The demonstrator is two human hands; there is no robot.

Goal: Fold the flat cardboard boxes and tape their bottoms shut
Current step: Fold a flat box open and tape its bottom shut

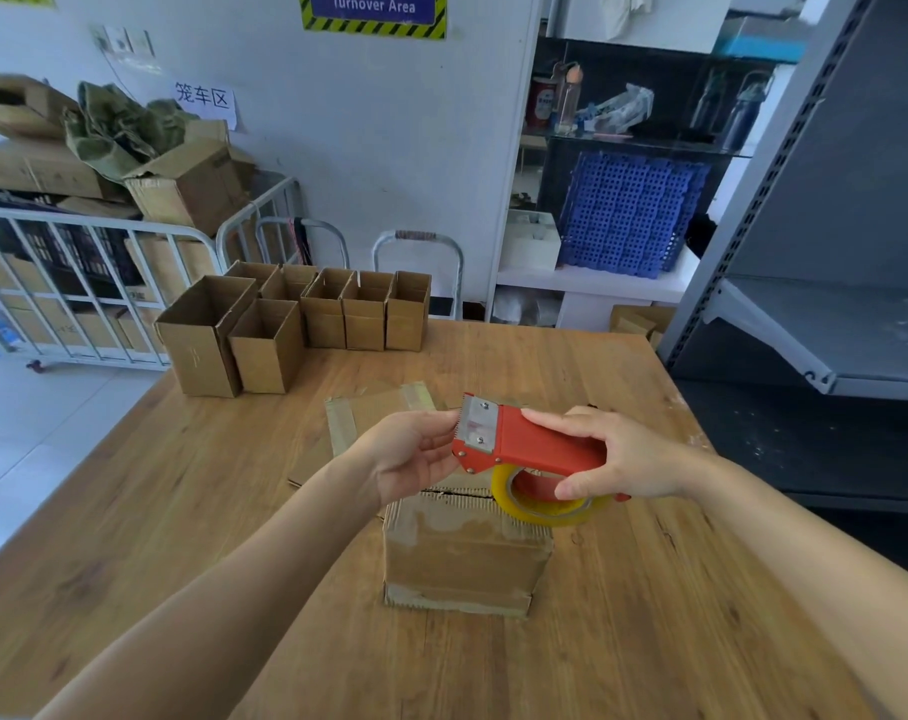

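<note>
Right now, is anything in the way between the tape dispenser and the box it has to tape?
Nothing visible is. The right hand holds the tape dispenser just above the box, its roll hanging over the box's top. The left hand holds the toothed end, not underneath.

Forearms (223, 579), left hand (408, 454) and right hand (623, 462) are all bare.

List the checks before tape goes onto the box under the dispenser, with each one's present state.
1. Right hand grips the tape dispenser: ok.
2. Tape end pulled free at the blade, where the left hand pinches: cannot tell.
3. Box stands on the table, flaps folded shut on top: ok, a thin gap shows.
4. Tape roll has tape left: ok.
5. A hand steadies the box: not ok, both are on the dispenser.
</note>
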